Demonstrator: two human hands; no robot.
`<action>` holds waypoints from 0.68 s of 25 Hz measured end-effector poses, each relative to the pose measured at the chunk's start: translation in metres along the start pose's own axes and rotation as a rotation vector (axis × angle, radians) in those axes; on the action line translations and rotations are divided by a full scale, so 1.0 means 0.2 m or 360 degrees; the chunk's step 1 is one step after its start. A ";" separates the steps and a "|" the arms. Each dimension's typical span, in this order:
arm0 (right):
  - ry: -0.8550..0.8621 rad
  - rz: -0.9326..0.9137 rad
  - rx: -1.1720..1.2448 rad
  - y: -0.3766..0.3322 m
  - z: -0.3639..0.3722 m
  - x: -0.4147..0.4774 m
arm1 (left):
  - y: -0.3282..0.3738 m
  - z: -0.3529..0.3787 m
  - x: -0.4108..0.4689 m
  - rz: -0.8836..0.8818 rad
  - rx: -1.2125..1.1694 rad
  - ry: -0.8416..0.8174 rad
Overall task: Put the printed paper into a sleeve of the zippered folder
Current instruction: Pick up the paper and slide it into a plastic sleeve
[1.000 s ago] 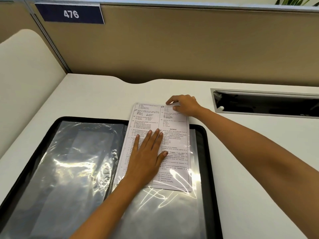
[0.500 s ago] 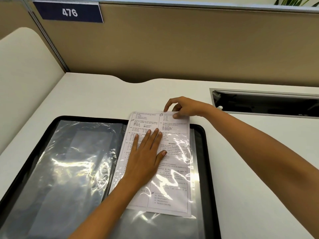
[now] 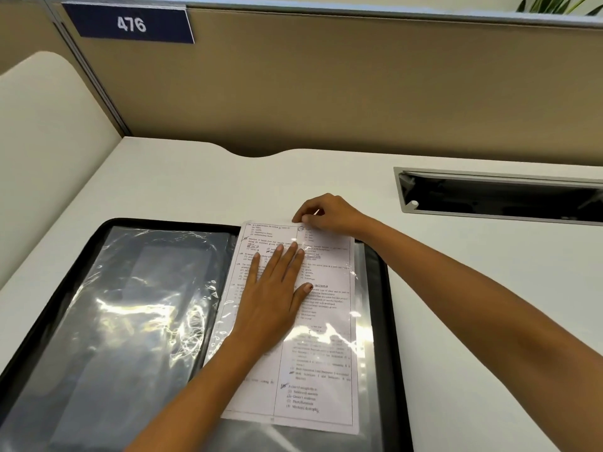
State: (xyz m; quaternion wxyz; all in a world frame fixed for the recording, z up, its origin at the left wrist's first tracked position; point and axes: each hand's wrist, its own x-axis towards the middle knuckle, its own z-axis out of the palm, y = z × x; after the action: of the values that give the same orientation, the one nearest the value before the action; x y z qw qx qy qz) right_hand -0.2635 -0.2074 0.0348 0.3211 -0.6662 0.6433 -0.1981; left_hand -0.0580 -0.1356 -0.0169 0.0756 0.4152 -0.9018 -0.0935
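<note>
Left hand (image 3: 277,298) lies flat over the printed paper (image 3: 326,353) in the zippered folder (image 3: 381,288), fingers straight and close together — right hand (image 3: 329,213) pinches its top edge. Cable slot (image 3: 502,197) at right; number sign (image 3: 130,24) upper left.

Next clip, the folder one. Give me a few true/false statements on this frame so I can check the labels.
1. The left hand lies flat on the printed paper. True.
2. The printed paper lies over the left half of the zippered folder. False: it lies over the right half.
3. The right hand pinches the printed paper at its far edge. True.
4. The zippered folder is zipped shut. False: it lies open on the desk.
5. The sign on the partition reads 467. False: it reads 476.
</note>
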 end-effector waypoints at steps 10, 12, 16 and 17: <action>0.0150 -0.0020 0.0058 -0.01 0.12 -0.13 | 0.03 -0.03 0.02 -0.0082 -0.0231 0.0166; 0.0137 0.0019 0.0019 -0.01 0.13 -0.14 | 0.04 -0.02 0.02 -0.0084 -0.0238 0.0157; 0.0099 0.0095 -0.0018 -0.05 0.13 -0.13 | 0.04 -0.02 0.02 -0.0098 -0.0272 0.0136; 0.0102 0.0114 -0.0047 -0.05 0.13 -0.13 | 0.04 -0.03 0.02 -0.0100 -0.0264 0.0132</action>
State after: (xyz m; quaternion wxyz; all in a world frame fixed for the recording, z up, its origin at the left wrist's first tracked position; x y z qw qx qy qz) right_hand -0.2404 -0.1780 0.0263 0.2973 -0.6407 0.6796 -0.1981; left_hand -0.0658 -0.1340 -0.0096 0.1440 0.4391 -0.8736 -0.1530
